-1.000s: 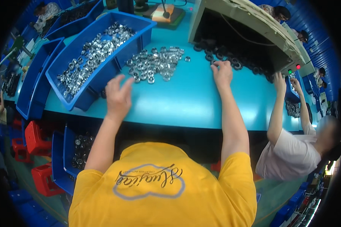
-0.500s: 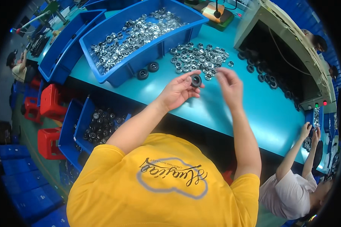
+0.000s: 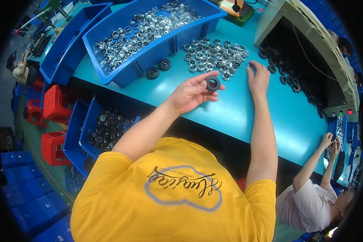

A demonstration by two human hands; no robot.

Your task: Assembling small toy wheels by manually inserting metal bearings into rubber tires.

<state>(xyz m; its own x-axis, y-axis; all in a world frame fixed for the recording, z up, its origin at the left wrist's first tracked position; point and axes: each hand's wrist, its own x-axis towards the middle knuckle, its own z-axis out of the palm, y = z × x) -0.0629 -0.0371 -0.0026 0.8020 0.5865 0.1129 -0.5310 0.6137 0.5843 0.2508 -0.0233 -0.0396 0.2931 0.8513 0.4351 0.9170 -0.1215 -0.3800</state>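
My left hand (image 3: 191,93) holds a black rubber tyre (image 3: 213,84) between thumb and fingers, its open middle facing up. To the right, my right hand (image 3: 258,80) is low over the table with thumb and fingertips closed around a small shiny wheel hub (image 3: 251,66), partly hidden by the fingers. Just left of it lies a loose pile of clear and silver wheel hubs (image 3: 213,56). Two finished-looking wheels with black tyres (image 3: 153,73) rest beside the big blue bin, left of my left hand.
A large blue bin (image 3: 139,66) of hubs stands at the back left. Black tyres (image 3: 284,79) lie before a beige machine (image 3: 330,52) on the right. Lower left, a blue crate (image 3: 88,135) holds black wheels, near red stools (image 3: 54,148). Another person (image 3: 310,197) works at right.
My right hand has moved right, away from my left hand, and closed on a lone hub beside the pile. The left hand still holds the tyre, its open middle now showing more clearly.
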